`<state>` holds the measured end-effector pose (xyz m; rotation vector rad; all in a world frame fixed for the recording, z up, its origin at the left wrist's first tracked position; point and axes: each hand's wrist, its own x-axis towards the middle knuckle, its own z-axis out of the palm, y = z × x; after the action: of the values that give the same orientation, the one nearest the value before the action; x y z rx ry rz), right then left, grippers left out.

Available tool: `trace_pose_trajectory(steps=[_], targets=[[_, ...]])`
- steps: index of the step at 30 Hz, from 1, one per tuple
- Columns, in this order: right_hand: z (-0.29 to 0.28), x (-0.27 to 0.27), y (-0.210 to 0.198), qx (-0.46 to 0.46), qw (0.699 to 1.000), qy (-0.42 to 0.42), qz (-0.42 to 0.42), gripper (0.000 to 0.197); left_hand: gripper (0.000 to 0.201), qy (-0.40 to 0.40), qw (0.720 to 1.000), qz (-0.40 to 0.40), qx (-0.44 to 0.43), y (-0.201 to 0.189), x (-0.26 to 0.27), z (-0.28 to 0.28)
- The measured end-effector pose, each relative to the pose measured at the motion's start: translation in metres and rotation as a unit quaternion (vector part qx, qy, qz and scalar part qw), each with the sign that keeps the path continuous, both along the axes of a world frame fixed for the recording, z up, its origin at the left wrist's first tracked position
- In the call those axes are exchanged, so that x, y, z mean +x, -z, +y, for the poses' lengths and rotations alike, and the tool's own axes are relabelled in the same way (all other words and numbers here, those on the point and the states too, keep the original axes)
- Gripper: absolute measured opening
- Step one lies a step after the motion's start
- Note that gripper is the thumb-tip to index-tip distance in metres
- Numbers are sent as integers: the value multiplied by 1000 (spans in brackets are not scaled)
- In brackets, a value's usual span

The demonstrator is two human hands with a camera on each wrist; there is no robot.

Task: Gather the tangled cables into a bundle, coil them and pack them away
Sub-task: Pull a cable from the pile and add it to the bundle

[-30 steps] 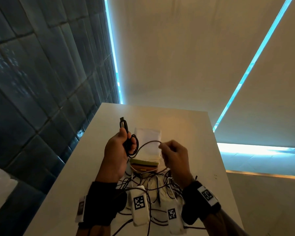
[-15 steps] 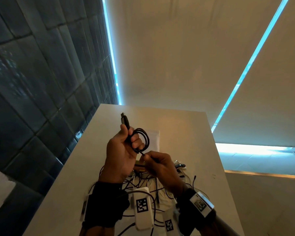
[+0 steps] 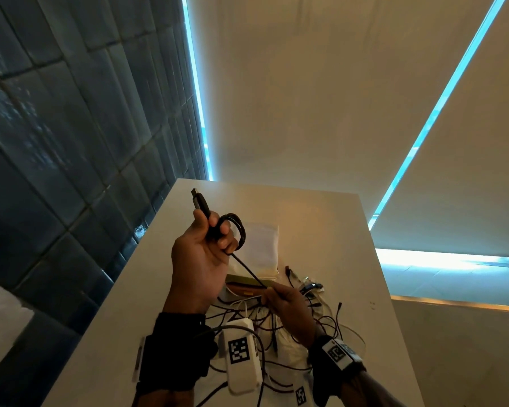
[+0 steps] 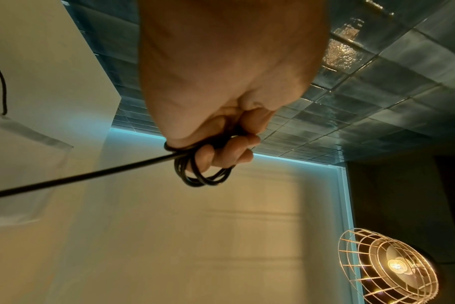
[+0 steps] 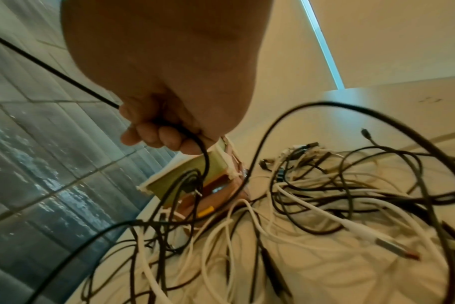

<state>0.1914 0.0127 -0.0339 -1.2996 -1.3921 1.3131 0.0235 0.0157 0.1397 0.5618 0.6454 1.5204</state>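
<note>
A pale table (image 3: 329, 230) stands against a dark tiled wall (image 3: 71, 127), with light-coloured blinds behind it edged by strips of blue light. The left hand (image 3: 202, 259) is raised above the table with its fingers (image 4: 221, 154) curled round a small coil of black cable (image 3: 235, 230); the loops pass between the fingers and the thumb, and the cable's plug (image 3: 199, 201) sticks up above the fist. From the coil a straight, taut run of the same cable slants down to the right hand (image 3: 288, 306), whose fingers (image 5: 153, 133) are closed on it, the cable entering at the knuckles and leaving under the palm in a curve toward the table. Beneath and beside the right hand lies the tangle of black and white cables (image 5: 325, 205), spread over the tabletop, with a small open box (image 5: 195, 174) at its far edge and a white pouch (image 3: 260, 245) lying flat just beyond.
</note>
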Motion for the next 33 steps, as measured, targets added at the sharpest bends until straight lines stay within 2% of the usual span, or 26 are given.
trace_pose_trajectory(steps=[4, 8, 12, 15, 17, 19, 23, 26, 33], targets=[[7, 3, -7, -13, 999, 42, -21, 32, 35, -14, 998, 39, -36, 4, 0, 0], [27, -1, -59, 20, 992, 115, 53, 17, 34, -37, 993, 79, -81, 5, 0, 3], [30, -18, -116, 121, 983, 96, 95, 11, 36, -44, 985, 114, -120, 5, 6, 3], [19, -29, -141, 191, 977, 27, 95, 11, 37, -39, 983, 125, -125, 7, 7, 4], [10, -34, -142, 197, 975, -19, 99, 13, 38, -15, 989, 94, -117, 5, 3, 3], [4, -34, -134, 167, 979, -47, 106, 14, 40, 17, 994, 50, -100, 2, 0, 2], [-4, -32, -117, 93, 985, -82, 121, 17, 38, 38, 997, 16, -68, -1, 2, 0], [-2, -27, -104, 77, 984, -91, 132, 26, 35, 34, 998, 39, -44, -1, 7, 0], [3, -20, -83, 77, 989, -89, 92, 26, 29, 20, 997, 65, -18, 1, 10, 0]])
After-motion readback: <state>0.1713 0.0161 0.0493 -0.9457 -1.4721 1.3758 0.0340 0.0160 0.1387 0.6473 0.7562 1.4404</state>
